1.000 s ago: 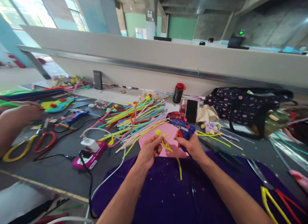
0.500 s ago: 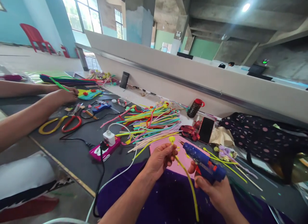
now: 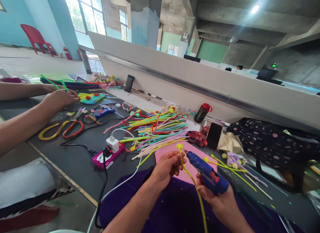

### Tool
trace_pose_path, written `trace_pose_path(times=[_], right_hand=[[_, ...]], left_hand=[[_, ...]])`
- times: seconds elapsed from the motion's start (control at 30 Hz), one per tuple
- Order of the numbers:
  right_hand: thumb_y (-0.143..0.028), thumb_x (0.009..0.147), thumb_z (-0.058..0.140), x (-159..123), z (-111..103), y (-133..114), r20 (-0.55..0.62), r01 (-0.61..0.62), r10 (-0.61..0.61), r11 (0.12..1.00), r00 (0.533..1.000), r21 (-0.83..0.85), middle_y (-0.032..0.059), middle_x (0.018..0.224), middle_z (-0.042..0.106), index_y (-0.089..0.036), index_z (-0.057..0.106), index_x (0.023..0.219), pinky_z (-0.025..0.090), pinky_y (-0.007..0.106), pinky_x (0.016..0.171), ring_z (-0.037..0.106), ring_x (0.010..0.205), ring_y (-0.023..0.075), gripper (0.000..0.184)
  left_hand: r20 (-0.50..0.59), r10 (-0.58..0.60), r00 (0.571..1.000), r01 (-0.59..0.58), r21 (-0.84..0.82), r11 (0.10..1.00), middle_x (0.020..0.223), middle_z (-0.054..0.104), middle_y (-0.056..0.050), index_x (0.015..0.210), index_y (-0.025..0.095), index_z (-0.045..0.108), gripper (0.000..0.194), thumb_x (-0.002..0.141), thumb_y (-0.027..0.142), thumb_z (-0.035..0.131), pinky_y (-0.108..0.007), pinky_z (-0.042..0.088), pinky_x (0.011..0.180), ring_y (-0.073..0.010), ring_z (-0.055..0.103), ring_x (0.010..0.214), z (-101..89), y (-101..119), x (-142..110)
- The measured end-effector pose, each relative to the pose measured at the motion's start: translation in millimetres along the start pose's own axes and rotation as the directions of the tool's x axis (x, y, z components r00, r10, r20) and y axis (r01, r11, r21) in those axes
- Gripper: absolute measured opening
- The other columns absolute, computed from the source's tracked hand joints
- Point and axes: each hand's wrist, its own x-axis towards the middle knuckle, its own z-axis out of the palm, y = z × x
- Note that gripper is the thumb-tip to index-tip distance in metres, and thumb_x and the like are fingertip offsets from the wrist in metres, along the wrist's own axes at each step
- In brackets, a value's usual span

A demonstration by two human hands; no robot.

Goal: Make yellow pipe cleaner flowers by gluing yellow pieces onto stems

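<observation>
My left hand pinches a yellow pipe cleaner stem just below its small yellow flower head. The stem hangs down in a curve toward my lap. Wrapped round the handle of a blue hot glue gun is my right hand. The gun's metal nozzle points left and reaches the flower head; whether it touches is too small to tell. Beneath both hands lies a pink sheet with yellow bits on it.
A heap of colourful pipe cleaners lies ahead. Left of it are a magenta power strip with cords, and scissors. A bottle, phone and dotted bag stand or lie right. A co-worker's arms reach in at left.
The glue gun has moved left, bringing its nozzle to the flower head. My left hand stays almost in place. The co-worker's hand has shifted slightly left with green pipe cleaners.
</observation>
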Motion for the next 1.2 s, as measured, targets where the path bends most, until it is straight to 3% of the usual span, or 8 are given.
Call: trace_pose_path(times=[0.37, 1.2], right_hand=[[-0.041, 0.069, 0.063, 3.2, -1.3, -0.6, -0.036, 0.071, -0.081, 0.974, 0.996, -0.215, 0.0024, 0.060, 0.062, -0.019, 0.065, 0.075, 0.048, 0.026, 0.047, 0.056, 0.049, 0.0166, 0.022], [-0.040, 0.076, 0.056, 5.1, 1.0, 5.8, -0.027, 0.093, -0.109, 0.934, 0.994, -0.344, 0.0017, 0.061, 0.058, -0.015, 0.059, 0.075, 0.045, 0.022, 0.049, 0.055, 0.052, 0.0148, 0.025]], left_hand=[[-0.004, 0.032, 0.999, -0.032, 0.037, 0.999, 0.059, 0.060, 0.002, 0.073, 0.015, 0.060, 0.015, 0.070, 0.029, 0.065, -0.014, 0.027, 0.034, -0.0040, 0.049, 0.042, 0.7, -1.1, -0.6], [-0.005, 0.053, 0.999, -0.053, 0.105, 0.993, 0.064, 0.060, 0.001, 0.073, 0.014, 0.059, 0.021, 0.069, 0.034, 0.064, -0.015, 0.025, 0.034, -0.0032, 0.046, 0.041, 4.5, 2.6, -4.2]])
